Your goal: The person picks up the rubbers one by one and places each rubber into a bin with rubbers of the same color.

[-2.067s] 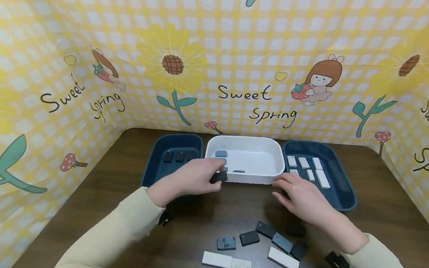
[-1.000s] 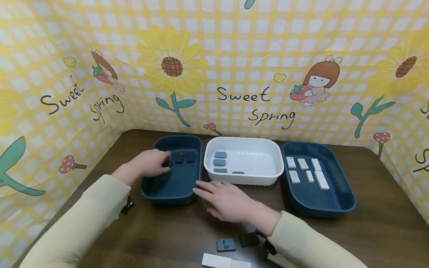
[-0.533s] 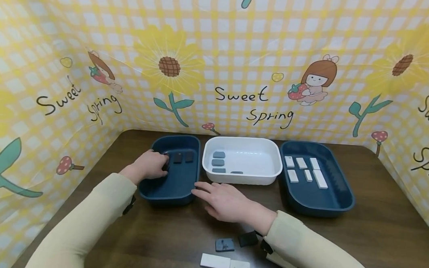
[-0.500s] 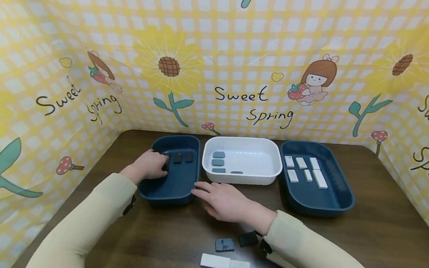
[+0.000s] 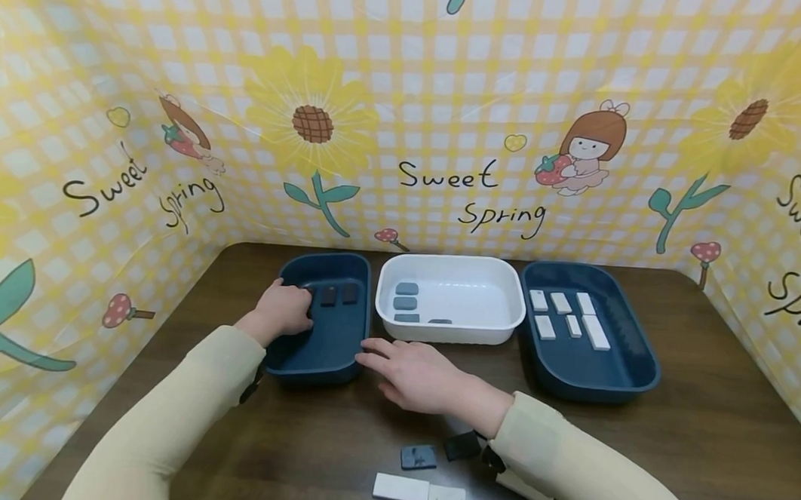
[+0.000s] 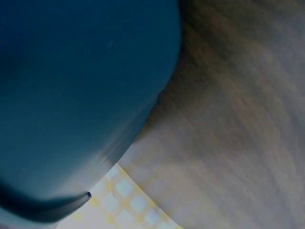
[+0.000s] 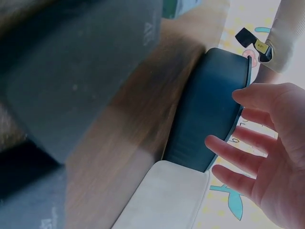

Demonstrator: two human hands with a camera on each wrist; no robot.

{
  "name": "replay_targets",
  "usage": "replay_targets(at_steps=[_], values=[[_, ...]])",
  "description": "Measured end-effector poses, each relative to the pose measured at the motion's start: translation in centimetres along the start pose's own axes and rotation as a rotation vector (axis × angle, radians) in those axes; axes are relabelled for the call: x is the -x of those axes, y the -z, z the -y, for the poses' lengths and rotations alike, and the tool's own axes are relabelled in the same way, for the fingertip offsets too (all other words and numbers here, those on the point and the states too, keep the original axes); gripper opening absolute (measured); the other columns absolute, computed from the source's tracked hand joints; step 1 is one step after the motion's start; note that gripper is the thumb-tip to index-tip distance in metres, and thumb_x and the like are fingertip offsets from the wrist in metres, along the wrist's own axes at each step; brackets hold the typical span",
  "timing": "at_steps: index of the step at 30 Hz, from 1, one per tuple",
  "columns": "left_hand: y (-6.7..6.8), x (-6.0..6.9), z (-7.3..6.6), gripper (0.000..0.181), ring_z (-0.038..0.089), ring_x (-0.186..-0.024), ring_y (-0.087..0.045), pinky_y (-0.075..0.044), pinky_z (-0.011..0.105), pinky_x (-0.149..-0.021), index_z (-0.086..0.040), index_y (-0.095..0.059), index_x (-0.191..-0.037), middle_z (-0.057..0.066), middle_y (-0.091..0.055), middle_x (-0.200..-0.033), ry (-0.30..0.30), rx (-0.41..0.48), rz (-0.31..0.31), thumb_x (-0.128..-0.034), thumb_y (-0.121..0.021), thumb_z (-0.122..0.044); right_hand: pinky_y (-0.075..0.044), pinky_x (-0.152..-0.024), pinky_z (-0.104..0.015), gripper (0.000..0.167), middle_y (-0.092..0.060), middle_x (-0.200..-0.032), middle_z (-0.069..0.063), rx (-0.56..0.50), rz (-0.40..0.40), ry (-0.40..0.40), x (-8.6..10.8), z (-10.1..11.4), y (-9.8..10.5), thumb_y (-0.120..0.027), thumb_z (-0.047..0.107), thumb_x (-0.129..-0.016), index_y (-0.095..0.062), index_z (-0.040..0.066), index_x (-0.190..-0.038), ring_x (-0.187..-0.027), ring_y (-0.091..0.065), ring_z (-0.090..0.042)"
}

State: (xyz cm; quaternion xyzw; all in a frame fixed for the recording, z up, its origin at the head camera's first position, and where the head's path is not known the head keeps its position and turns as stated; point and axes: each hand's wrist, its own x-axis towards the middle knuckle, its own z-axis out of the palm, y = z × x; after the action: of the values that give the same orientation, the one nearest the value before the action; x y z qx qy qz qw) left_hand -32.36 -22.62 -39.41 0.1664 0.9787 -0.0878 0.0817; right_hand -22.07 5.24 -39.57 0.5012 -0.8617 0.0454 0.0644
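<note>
My left hand (image 5: 287,310) reaches into the left navy tray (image 5: 316,370), fingers bent down at the tray's left side. It covers the spot beside two small black blocks (image 5: 328,296); whatever lies under the fingers is hidden. In the left wrist view only the tray's outer wall (image 6: 86,86) shows, no hand. My right hand (image 5: 421,376) hovers over the table by that tray's front right corner, fingers spread and holding nothing. The right wrist view shows the same hand (image 7: 267,138) with its fingers loosely extended beside the tray rim; contact is unclear.
A white tray (image 5: 498,335) with several blue-grey blocks stands in the middle. The right navy tray (image 5: 612,367) holds several white blocks. Near me lie a blue-grey block (image 5: 418,456), a black block (image 5: 462,446) and white blocks (image 5: 400,488); my right sleeve hides others.
My left hand carried a black block from in front of the white tray into the left navy tray, then stayed there. My right hand moved left from the right tray and has since held still.
</note>
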Motion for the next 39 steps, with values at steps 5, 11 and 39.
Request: replay_targets(at_steps=[5,11,39], values=[[0.1,0.0,-0.1,0.02,0.03,-0.082,-0.063,-0.022,0.063,-0.106,-0.007,-0.063,-0.077,0.005,-0.06,-0.07,0.012,0.013,0.001,-0.0878,-0.067,-0.023,-0.051,-0.082,-0.026,0.05,-0.046,-0.144,-0.005,-0.009,0.006,-0.008,-0.1,0.1,0.0,-0.066,0.025,-0.093,-0.052,0.016,-0.14,-0.108,-0.061,-0.013],[0.3,0.0,-0.2,0.019,0.031,-0.086,-0.063,-0.021,0.064,-0.106,-0.006,-0.064,-0.079,0.007,-0.062,-0.073,0.004,0.024,0.003,-0.0879,-0.068,-0.022,-0.052,-0.081,-0.027,0.05,-0.046,-0.145,-0.006,-0.014,0.014,-0.016,-0.1,0.3,0.2,-0.066,0.025,-0.093,-0.052,0.016,-0.14,-0.111,-0.06,-0.013],[-0.9,9.8,-4.2,0.019,0.022,-0.083,-0.061,-0.052,0.043,-0.072,-0.01,-0.069,-0.1,0.005,-0.066,-0.096,-0.085,0.309,-0.462,-0.0943,-0.065,-0.028,-0.047,-0.094,-0.032,0.046,-0.05,-0.141,-0.003,-0.139,0.02,-0.07,2.8,-1.4,0.8,-0.064,0.028,-0.095,-0.055,0.014,-0.138,-0.121,-0.053,-0.015]])
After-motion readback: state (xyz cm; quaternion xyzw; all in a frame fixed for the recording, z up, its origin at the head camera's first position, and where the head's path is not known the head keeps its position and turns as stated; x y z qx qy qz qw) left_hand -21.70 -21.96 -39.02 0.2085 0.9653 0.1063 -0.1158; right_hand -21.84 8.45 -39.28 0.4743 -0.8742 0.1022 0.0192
